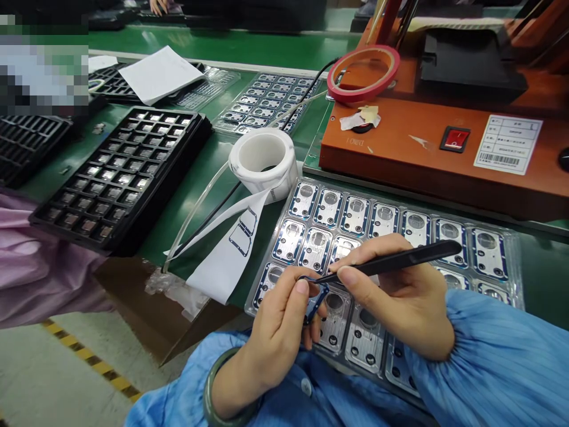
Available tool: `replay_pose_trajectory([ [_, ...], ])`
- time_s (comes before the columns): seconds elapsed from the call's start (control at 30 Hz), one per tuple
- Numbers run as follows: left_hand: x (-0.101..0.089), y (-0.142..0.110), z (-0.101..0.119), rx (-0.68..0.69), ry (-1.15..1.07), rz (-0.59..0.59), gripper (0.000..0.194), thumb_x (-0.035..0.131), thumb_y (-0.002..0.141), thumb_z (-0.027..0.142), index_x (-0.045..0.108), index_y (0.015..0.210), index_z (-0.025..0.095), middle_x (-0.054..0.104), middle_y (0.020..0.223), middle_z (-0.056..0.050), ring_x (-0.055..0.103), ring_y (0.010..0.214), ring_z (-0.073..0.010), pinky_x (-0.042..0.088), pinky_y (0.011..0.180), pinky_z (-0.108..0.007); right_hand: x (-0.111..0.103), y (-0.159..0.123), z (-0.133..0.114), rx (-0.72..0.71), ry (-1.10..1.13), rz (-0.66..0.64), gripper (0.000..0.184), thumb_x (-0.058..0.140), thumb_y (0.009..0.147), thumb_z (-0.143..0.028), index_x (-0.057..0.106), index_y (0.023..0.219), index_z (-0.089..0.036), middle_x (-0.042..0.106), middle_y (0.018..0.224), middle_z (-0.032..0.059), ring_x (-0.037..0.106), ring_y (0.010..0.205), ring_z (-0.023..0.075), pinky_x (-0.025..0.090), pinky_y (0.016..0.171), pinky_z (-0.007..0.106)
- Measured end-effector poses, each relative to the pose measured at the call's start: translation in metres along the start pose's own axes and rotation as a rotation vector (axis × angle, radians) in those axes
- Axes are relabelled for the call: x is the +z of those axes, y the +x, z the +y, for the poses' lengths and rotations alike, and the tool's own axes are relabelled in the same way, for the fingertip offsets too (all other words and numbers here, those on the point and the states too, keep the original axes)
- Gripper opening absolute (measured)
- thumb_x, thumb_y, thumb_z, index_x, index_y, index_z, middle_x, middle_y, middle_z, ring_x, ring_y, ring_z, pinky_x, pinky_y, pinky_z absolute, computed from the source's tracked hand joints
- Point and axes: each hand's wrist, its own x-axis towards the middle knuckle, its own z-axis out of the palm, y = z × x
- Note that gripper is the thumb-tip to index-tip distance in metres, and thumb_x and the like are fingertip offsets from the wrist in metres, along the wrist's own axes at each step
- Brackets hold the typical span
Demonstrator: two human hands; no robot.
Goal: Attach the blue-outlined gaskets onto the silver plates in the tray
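Note:
My left hand [278, 323] pinches a small metal part with a blue rim [316, 299] between thumb and fingers, just above a clear blister tray [513, 243] filled with several like parts. My right hand [400, 296] grips black tweezers [400, 260], their tip touching the top edge of the held part. Both hands hover over the tray's near left rows. A green bangle [213, 385] circles my left wrist, and blue sleeves cover both arms.
A white label roll [263, 159] trails a strip of backing paper [226, 249] beside the tray. A black parts tray [120, 175] lies left. An orange machine base [422, 148] with a red switch [455, 139] and red tape ring [363, 72] stands behind. A person's pink sleeve [31, 267] intrudes at left.

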Motion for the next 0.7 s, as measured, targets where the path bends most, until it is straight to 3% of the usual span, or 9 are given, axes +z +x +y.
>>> replay_pose_trajectory([
  [0.3,-0.0008,-0.0007,-0.0032,-0.021,-0.031,-0.020,0.027,0.039,0.096,0.047,0.053,0.101,0.024,0.059,0.070,0.002,0.054,0.047,-0.0089,0.045,0.039,-0.016,-0.0042,0.0000,0.0025,-0.009,-0.116,0.038,0.008,0.067,0.083,-0.019,0.059,0.082,-0.021,0.064,0.075,-0.0023,0.065,0.068,0.0115,0.051,0.061,0.025],
  [0.7,-0.0022,-0.0022,-0.0034,-0.018,-0.093,-0.019,0.023,0.041,0.096,0.045,0.052,0.100,0.025,0.060,0.072,0.002,0.055,0.048,-0.0090,0.045,0.040,-0.017,-0.0053,0.0042,0.0003,0.114,-0.048,-0.051,0.008,0.064,0.084,-0.023,0.057,0.086,-0.023,0.065,0.080,-0.0011,0.066,0.071,0.0121,0.054,0.065,0.023],
])
